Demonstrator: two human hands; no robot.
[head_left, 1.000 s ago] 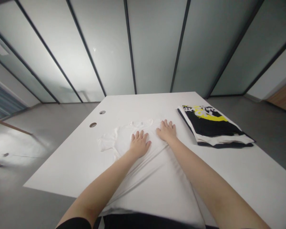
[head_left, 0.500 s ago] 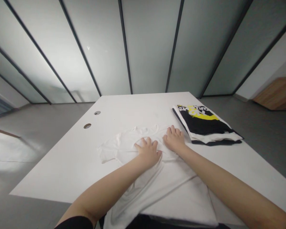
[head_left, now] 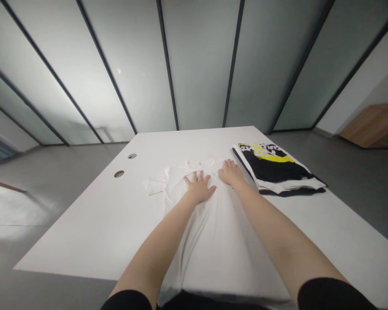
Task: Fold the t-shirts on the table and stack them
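Barely distinct: white T-shirt [head_left: 213,241] under left hand [head_left: 198,187] and right hand [head_left: 231,172], hem hidden

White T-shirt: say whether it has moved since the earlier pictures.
Yes, rightward: the white T-shirt sits farther from the round table hole, nearer the folded black-and-yellow clothes.

Worn on my head, the view faces forward and tilts down. My left hand [head_left: 198,187] and right hand [head_left: 231,172] sit close below, at mid-frame. Beyond them it looks along the desk [head_left: 84,232] to its far edge. Glass partition [head_left: 200,64] fills the top of frame; grey floor [head_left: 48,202] shows at both sides.
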